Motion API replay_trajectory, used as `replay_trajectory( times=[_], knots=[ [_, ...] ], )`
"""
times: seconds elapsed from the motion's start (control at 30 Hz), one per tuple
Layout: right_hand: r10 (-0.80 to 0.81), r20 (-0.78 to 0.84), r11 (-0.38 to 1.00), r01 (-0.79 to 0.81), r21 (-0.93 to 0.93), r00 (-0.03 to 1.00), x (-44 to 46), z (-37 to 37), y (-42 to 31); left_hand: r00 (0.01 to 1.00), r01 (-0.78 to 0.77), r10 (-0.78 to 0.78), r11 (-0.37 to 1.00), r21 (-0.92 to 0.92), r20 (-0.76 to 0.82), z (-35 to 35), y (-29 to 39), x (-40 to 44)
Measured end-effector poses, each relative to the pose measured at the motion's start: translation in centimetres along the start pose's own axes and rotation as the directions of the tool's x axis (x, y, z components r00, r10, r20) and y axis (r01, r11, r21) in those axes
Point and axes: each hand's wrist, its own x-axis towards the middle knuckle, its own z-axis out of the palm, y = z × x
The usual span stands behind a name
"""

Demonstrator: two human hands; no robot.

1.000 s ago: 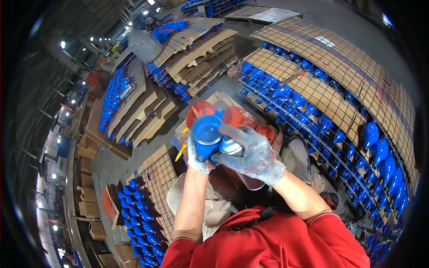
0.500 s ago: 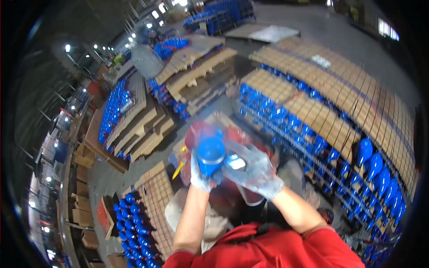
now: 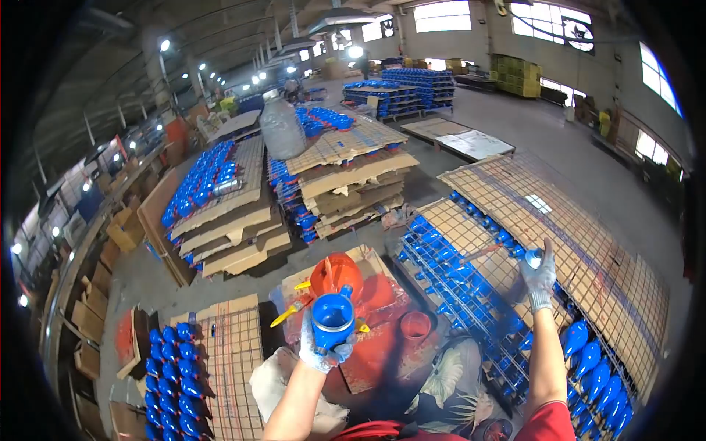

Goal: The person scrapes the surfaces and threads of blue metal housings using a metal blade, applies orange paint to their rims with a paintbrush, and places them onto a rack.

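My left hand (image 3: 321, 349), in a pale work glove, grips a hollow blue casing (image 3: 333, 323) from below. Its round open mouth with a pale rim faces up toward me, and a short stub sticks out at its top. Far to the right, my gloved right hand (image 3: 539, 279) is raised over a cardboard-covered mesh rack (image 3: 566, 213), its fingers round a small silvery round piece (image 3: 534, 257) whose kind I cannot make out. Just beyond the casing sits a red paint-covered bowl (image 3: 338, 270), with a yellow-handled tool (image 3: 290, 312) beside it.
A small red cup (image 3: 415, 325) stands on a red-stained board (image 3: 375, 364). Rows of blue parts (image 3: 173, 382) lie at lower left, and more hang under the right rack (image 3: 599, 375). Stacked cardboard layers (image 3: 353, 176) and a grey container (image 3: 282, 128) stand ahead.
My right hand has moved away from the blue casing, out to the right over the rack. The casing's open mouth now shows, where a blue dome showed before. My view has tilted up.
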Motion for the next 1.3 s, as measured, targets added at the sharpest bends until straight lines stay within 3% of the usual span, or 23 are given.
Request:
replay_trajectory(
  times=[0.13, 0.17, 0.2, 0.27, 0.33, 0.37, 0.4, 0.43, 0.47, 0.5, 0.53, 0.6, 0.67, 0.73, 0.8, 0.87, 0.9, 0.93, 0.97, 1.13, 1.2, 1.27, 1.3],
  knots=[
    [0.196, 0.05, 0.976, -0.19, -0.102, 0.979, 0.6, -0.8, 2.8, 0.996, 0.036, -0.029, 0.995, -0.092, 0.081, -0.8, -0.3, -1.1],
    [0.231, 0.119, 0.968, -0.216, -0.125, 0.966, 0.3, -2.2, 1.7, 0.998, -0.023, 0.014, 0.991, -0.134, -0.065, 0.8, -0.6, -1.7],
    [0.134, 0.003, 0.959, -0.129, -0.253, 0.991, 0.2, -2.1, 2.5, 0.993, -0.053, 0.042, 0.994, -0.098, -0.108, 0.6, -0.7, -1.7],
    [-0.014, -0.118, 0.962, -0.019, -0.274, 0.993, -1.7, -4.2, -3.4, 0.994, -0.039, 0.029, 0.995, -0.096, -0.104, -0.2, -0.7, -1.7],
    [0.086, 0.104, 0.982, -0.102, 0.157, 0.991, -5.2, -4.2, -8.7, 0.985, -0.05, 0.037, 0.996, -0.073, -0.17, -0.7, -0.9, -1.9],
    [-0.204, 0.289, 0.979, 0.193, 0.066, 0.935, -7.3, -3.1, -9.2, 0.99, -0.018, -0.004, 0.989, -0.145, -0.144, -1.0, -1.1, -1.9],
    [-0.443, 0.473, 0.875, 0.482, 0.042, 0.762, -9.4, -1.7, -10.1, 0.988, -0.021, -0.004, 0.987, -0.16, -0.154, -0.9, -1.2, -1.8],
    [-0.156, 0.679, 0.868, -0.229, 0.442, 0.717, -13.3, -1.7, -15.9, 0.993, 0.009, -0.027, 0.988, -0.155, -0.116, -0.5, -1.3, -1.9],
    [-0.247, 0.767, 0.898, -0.158, 0.411, 0.593, -15.6, -1.1, -18.7, 0.996, 0.038, -0.05, 0.988, -0.147, -0.078, -0.5, -1.5, -2.0],
    [-0.28, 0.826, 0.9, -0.166, 0.403, 0.489, -17.6, 0.1, -20.5, 0.993, 0.096, -0.081, 0.981, -0.167, 0.089, -1.2, -1.5, -2.2],
    [-0.308, 0.873, 0.902, -0.177, 0.394, 0.377, -19.3, 1.4, -21.7, 0.993, 0.094, -0.08, 0.98, -0.178, 0.081, -1.2, -1.7, -2.4],
    [-0.604, 0.729, 0.797, 0.256, 0.547, 0.323, -21.1, 3.7, -23.5, 0.968, -0.055, 0.055, 0.998, 0.005, -0.245, -0.3, -2.0, -2.8],
    [-0.621, 0.743, 0.782, 0.258, 0.567, 0.251, -22.6, 6.4, -22.9, 0.979, -0.022, 0.007, 0.997, -0.076, -0.202, -0.9, -1.1, -3.4],
    [-0.58, 0.786, 0.781, -0.129, 0.611, 0.214, -23.5, 7.8, -23.1, 0.961, 0.212, -0.176, 0.964, -0.161, 0.213, -3.4, 0.1, -4.2],
    [-0.578, 0.769, 0.747, -0.201, 0.633, 0.272, -23.4, 8.2, -24.4, 0.975, 0.178, -0.145, 0.963, -0.203, 0.166, -3.9, 1.5, -4.9],
    [-0.428, 0.801, 0.654, -0.469, 0.594, 0.418, -21.5, 8.6, -26.0, 0.999, 0.005, -0.007, 0.999, -0.041, -0.049, -3.9, 3.1, -5.8],
    [-0.391, 0.811, 0.662, -0.48, 0.576, 0.435, -20.6, 9.9, -25.6, 0.955, -0.126, 0.1, 0.989, -0.079, -0.279, -2.2, 3.6, -5.8],
    [-0.351, 0.819, 0.668, -0.492, 0.559, 0.454, -19.3, 11.2, -24.9, 0.954, -0.189, 0.166, 0.98, -0.067, -0.251, -3.5, 4.5, -6.1],
    [-0.322, 0.831, 0.773, -0.381, 0.507, 0.453, -18.2, 12.1, -25.0, 0.939, -0.225, 0.21, 0.974, -0.026, -0.273, -3.5, 5.2, -6.2],
    [-0.339, 0.816, 0.89, -0.122, 0.44, 0.469, -17.6, 18.3, -25.2, 0.871, -0.411, 0.379, 0.911, -0.041, -0.313, -5.3, 6.4, -6.7],
    [-0.323, 0.821, 0.933, 0.012, 0.36, 0.472, -18.6, 20.9, -25.2, 0.889, -0.381, 0.342, 0.922, -0.075, -0.305, -6.4, 6.5, -7.2],
    [-0.234, 0.862, 0.961, -0.027, 0.275, 0.449, -19.5, 22.9, -24.9, 0.906, -0.347, 0.306, 0.933, -0.099, -0.294, -7.2, 6.9, -7.5],
    [-0.283, 0.841, 0.958, 0.105, 0.265, 0.46, -20.3, 24.0, -24.0, 0.92, -0.325, 0.288, 0.94, -0.103, -0.267, -7.4, 7.0, -7.6]
  ],
)
